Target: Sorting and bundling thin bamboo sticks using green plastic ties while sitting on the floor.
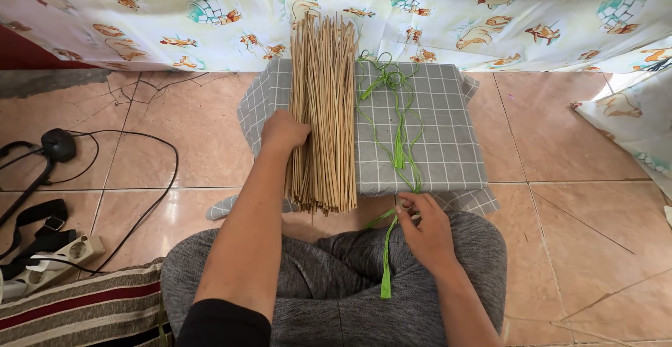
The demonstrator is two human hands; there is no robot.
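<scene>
The tiled floor (175, 144) of pinkish-brown squares fills most of the view, and a pale curtain (490, 18) printed with small animal figures hangs along its far edge. At the bottom of the head view sit the person's crossed legs in grey trousers (336, 291). In front of the knees stands a low tabletop covered with a grey checked cloth (448, 130), whose corners droop onto the floor.

On the left half of that cloth lies a thick bundle of straw-coloured sticks (325, 109), running away from the person, with its near ends jutting past the cloth's front edge. The left hand (283, 131) rests against the bundle's left side with the fingers curled onto the sticks, pressing rather than lifting them. Just to the right of the bundle, loose green raffia strings (399, 116) trail in loops across the cloth.

The right hand (423, 224) sits at the cloth's front edge, above the right knee, with the fingertips pinched on one green strand (386, 263) that hangs down over the trousers.

Off to the left on the floor lie a black cable (150, 179), a white power strip (66, 254) and a striped cushion (77, 308).
</scene>
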